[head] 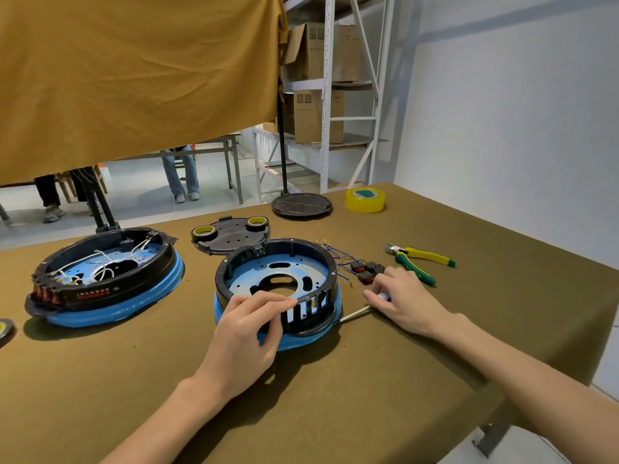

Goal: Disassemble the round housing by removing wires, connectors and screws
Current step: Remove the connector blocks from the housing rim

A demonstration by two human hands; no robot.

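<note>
two hands at a round housing on a cloth-covered table

a round housing (278, 289), a black ring on a blue base with a blue perforated plate inside, sits near the middle of the table (368, 396), toward its near edge. the left hand (248, 333) rests on the housing's near rim, fingers curled over the slotted black wall and gripping it. the right hand (405, 303) lies just right of the housing, fingers curled around the white handle of a screwdriver (356, 312); its thin metal shaft points at the housing's lower right side.

just beyond the right hand lie loose blue wires (335, 259) and small black and red connectors (366, 271), apart from the housing. yellow-and-green pliers (420, 261) lie further toward the right edge. a second housing (107, 279), with white wires inside, sits toward the left edge. a black cover plate (231, 236) carrying two tape rolls lies behind the first housing, and a yellow tape roll (365, 199) stands near the far edge.
</note>
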